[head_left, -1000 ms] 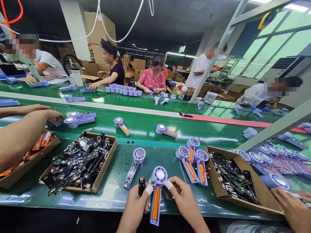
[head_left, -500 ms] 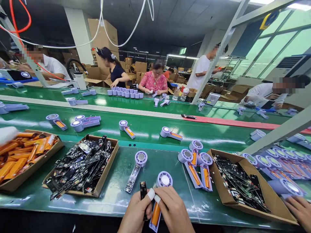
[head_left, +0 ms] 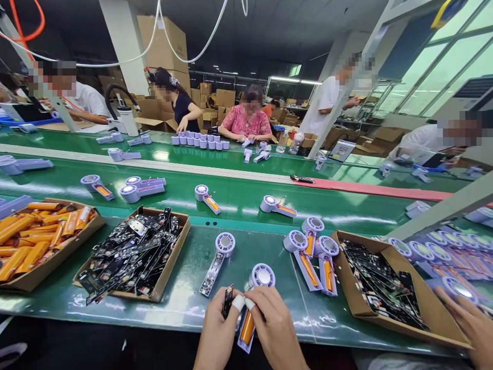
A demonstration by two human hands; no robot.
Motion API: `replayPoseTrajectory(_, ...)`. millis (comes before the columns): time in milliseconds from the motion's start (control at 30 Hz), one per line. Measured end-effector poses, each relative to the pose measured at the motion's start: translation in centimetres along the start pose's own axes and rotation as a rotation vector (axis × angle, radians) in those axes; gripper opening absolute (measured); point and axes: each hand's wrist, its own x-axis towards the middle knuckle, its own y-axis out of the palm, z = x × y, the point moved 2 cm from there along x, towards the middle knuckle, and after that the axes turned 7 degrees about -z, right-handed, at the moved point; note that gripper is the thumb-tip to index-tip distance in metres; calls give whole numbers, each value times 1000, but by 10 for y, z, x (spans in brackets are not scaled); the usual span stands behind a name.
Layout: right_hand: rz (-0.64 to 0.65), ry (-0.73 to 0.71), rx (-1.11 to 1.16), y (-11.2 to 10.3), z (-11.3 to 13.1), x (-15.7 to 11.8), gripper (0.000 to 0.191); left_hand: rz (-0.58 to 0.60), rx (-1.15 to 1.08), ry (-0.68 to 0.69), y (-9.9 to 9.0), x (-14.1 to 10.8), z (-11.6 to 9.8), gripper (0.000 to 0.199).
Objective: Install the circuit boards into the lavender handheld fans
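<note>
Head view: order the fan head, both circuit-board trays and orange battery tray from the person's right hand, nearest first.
Right hand:
1. Fan head, above the hands
2. Right circuit-board tray, to its right
3. Middle circuit-board tray, to its left
4. Orange battery tray, far left

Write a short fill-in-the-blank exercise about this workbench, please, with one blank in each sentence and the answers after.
1. The left hand pinches a small black ____.
2. The finger cover on the right hand is ____.
3. The cylinders in the cardboard tray at the far left are ____.
4. The co-worker seated beyond the belts wears a ____ floral top.

Answers: circuit board; white; orange; pink.
</note>
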Motion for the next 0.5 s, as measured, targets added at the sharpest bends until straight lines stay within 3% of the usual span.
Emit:
replayPoseTrajectory(133,52,-41,-105,1,1,1,23,13,89,-61,-4,-5,7,33)
replayPoseTrajectory(233,91,-65,-166,-1,2,4,23,97,167,-90,-8,-5,16,34)
replayPoseTrajectory(500,234,-105,-333,-12,8,16,24,144,396,112,-5,-1,12,33)
